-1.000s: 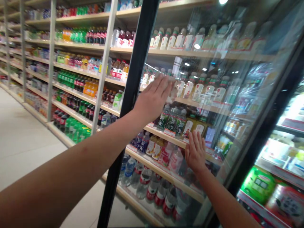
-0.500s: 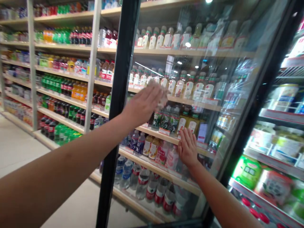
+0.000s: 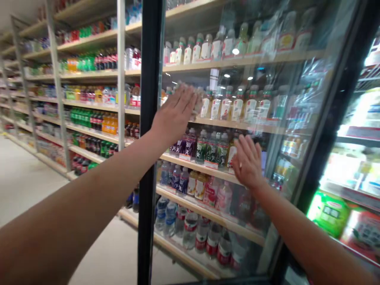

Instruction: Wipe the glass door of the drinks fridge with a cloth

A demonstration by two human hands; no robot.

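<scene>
My left hand (image 3: 174, 113) lies flat over a crumpled whitish cloth (image 3: 198, 105), holding it against the glass door (image 3: 151, 166) near its black frame. The cloth sticks out past the fingertips and is partly covered by the hand. Lower and to the right, my right hand (image 3: 248, 161) has its fingers stretched out and holds nothing. It is in front of the same glass; whether the palm touches it I cannot tell. Behind the glass show rows of bottles (image 3: 212, 148), with reflections of ceiling lights over them.
Wooden shelves (image 3: 89, 105) with many drink bottles run back along the left, beside a pale floor (image 3: 97, 245). On the right, past the door's other black edge, lit cooler shelves hold a green package (image 3: 329, 211) and other containers.
My left hand and the cloth have shifted a little up and left on the glass. My right hand has moved up and to the right. The view has turned slightly left.
</scene>
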